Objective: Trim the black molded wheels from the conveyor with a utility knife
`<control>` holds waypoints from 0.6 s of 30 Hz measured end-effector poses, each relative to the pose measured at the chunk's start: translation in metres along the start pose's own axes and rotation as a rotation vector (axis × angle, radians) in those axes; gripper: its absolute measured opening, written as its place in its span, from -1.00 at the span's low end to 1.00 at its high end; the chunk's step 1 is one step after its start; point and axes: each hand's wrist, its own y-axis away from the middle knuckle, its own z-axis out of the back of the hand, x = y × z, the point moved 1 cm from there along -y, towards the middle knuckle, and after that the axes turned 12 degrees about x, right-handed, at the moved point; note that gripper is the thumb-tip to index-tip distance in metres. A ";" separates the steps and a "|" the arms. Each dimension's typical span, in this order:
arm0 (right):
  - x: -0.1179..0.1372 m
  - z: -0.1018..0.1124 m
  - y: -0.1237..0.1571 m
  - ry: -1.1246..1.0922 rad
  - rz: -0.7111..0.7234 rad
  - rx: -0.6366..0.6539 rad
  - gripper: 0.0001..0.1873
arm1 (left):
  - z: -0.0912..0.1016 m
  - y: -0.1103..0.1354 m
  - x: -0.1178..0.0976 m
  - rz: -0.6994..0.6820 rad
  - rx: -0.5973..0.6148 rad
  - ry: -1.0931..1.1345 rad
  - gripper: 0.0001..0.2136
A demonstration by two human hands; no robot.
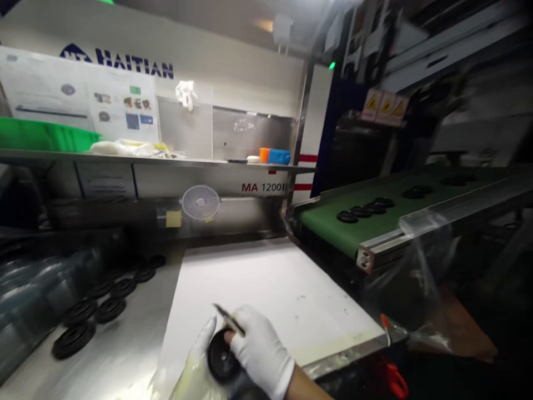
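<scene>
A black round plastic disc (pixel 222 355) with a raised rim is over the lower part of the white work board. My left hand (pixel 194 366), in a pale glove, is closed around its left side. My right hand (pixel 260 347), in a white glove with a bare thumb tip, is closed on a slim pointed knife (pixel 227 318). Its dark tip points up and left, above the disc. The right thumb is at the disc's upper rim. Another dark round shape, blurred, shows below my hands at the bottom edge.
Several black discs (pixel 110 309) lie on the metal table to the left, beside clear plastic bags (pixel 62 278). More black discs ride the green conveyor (pixel 320 219) at right. A shelf (pixel 200 161) crosses the back, holding a green tray (pixel 45 135). Red-handled scissors (pixel 395 380) hang at front right.
</scene>
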 end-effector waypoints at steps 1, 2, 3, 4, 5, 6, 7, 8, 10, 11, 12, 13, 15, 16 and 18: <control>0.002 0.003 0.004 -0.055 0.024 -0.007 -0.88 | 0.005 0.002 -0.003 -0.009 -0.015 0.046 -0.71; 0.002 0.006 0.007 -0.123 0.066 -0.004 -0.84 | 0.009 0.004 -0.007 -0.033 -0.047 0.078 -0.72; 0.002 0.009 0.011 -0.179 0.094 0.001 -0.80 | 0.014 0.008 -0.012 -0.067 -0.083 0.101 -0.73; 0.000 0.011 0.014 -0.216 0.111 0.017 -0.75 | 0.019 0.012 -0.017 -0.102 -0.117 0.109 -0.73; -0.002 0.010 0.018 -0.233 0.111 0.049 -0.70 | 0.022 0.016 -0.021 -0.139 -0.131 0.103 -0.73; -0.005 0.007 0.021 -0.227 0.095 0.094 -0.68 | 0.025 0.019 -0.024 -0.178 -0.125 0.089 -0.75; -0.007 0.003 0.024 -0.203 0.078 0.141 -0.69 | 0.027 0.022 -0.027 -0.217 -0.100 0.069 -0.77; -0.009 -0.003 0.027 -0.163 0.063 0.170 -0.72 | 0.028 0.023 -0.028 -0.255 -0.070 0.045 -0.79; -0.010 -0.014 0.031 -0.059 0.046 0.171 -0.78 | 0.028 0.024 -0.028 -0.307 -0.040 -0.003 -0.85; -0.009 -0.018 0.032 0.009 0.044 0.145 -0.77 | 0.027 0.024 -0.028 -0.309 -0.041 -0.016 -0.88; -0.008 -0.021 0.032 0.085 0.043 0.119 -0.76 | 0.026 0.023 -0.027 -0.293 -0.046 -0.019 -0.91; -0.007 -0.023 0.032 0.153 0.043 0.104 -0.74 | 0.025 0.022 -0.025 -0.276 -0.045 -0.017 -0.92; -0.005 -0.024 0.029 0.260 0.045 0.097 -0.74 | 0.023 0.021 -0.023 -0.257 -0.058 -0.016 -0.92; -0.004 -0.024 0.028 0.297 0.045 0.097 -0.75 | 0.023 0.021 -0.023 -0.275 -0.072 -0.030 -0.91; -0.003 -0.024 0.026 0.331 0.052 0.096 -0.79 | 0.025 0.020 -0.023 -0.348 -0.110 -0.085 -0.89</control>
